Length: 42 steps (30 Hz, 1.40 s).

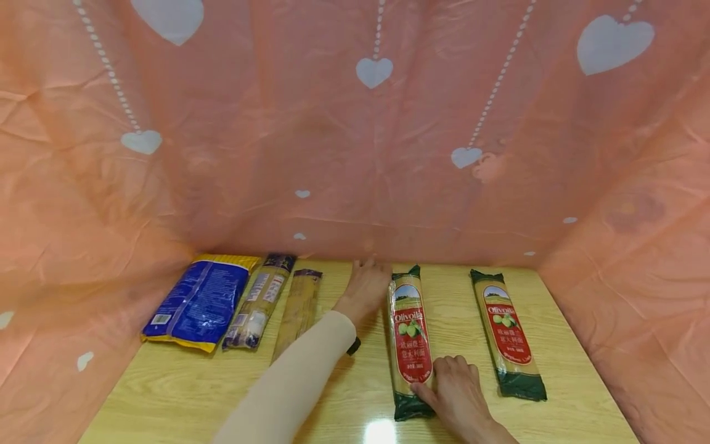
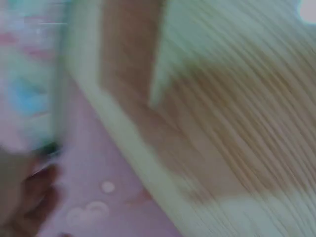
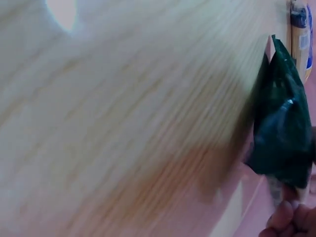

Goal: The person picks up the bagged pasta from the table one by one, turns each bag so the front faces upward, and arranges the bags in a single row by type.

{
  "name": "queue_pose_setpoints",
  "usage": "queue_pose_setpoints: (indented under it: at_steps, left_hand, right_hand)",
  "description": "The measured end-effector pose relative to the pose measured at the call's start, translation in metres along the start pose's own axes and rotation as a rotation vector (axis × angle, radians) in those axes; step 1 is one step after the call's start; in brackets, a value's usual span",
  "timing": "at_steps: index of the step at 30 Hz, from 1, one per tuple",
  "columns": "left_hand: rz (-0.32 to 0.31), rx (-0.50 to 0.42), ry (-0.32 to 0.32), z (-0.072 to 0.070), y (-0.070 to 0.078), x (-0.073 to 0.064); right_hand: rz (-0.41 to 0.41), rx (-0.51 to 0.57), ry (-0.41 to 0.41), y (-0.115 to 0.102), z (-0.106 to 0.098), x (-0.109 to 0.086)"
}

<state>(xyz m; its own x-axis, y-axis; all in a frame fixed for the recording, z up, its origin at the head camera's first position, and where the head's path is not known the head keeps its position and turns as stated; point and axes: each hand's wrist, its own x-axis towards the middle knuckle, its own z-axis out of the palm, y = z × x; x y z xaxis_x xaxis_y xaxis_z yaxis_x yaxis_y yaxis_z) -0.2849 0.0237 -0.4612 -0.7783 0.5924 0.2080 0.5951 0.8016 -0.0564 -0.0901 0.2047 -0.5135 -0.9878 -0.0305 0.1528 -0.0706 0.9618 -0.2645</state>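
A long pack of spaghetti (image 1: 410,339) with a red label and dark green ends lies between my hands in the head view. My right hand (image 1: 460,394) grips its near right corner, thumb on top and fingers along the side. In the right wrist view the pack's green end (image 3: 284,118) stands large above the fingertips (image 3: 284,215). Beside the far left corner is my left hand (image 1: 363,290), its fingers reaching forward and apart, close to the wrapper. The left wrist view is blurred and shows only part of those fingers (image 2: 37,192).
A matching spaghetti pack (image 1: 505,333) lies at the right. Toward the left are a blue and yellow bag (image 1: 202,302), a purple-ended pasta pack (image 1: 261,302) and another pasta pack (image 1: 299,302), partly behind the left sleeve. A pink heart-patterned curtain (image 1: 333,154) encloses the wooden table (image 1: 166,388).
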Motion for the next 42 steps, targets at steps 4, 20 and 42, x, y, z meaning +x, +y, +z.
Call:
queue_pose_setpoints:
  at_steps: [4,20,42]
  left_hand:
    - [-0.007,-0.091,-0.179,-0.001,0.005,-0.015]
    - [0.173,-0.230,-0.338,0.021,0.046,-0.090]
    - [0.295,-0.060,-0.320,0.041,0.089,-0.049]
  right_hand:
    - [0.026,-0.016,-0.028,0.004,0.002,0.002]
    - [-0.171,-0.173,-0.182,0.010,0.000,-0.006]
    - [-0.087,-0.161,-0.287,0.058,-0.012,0.003]
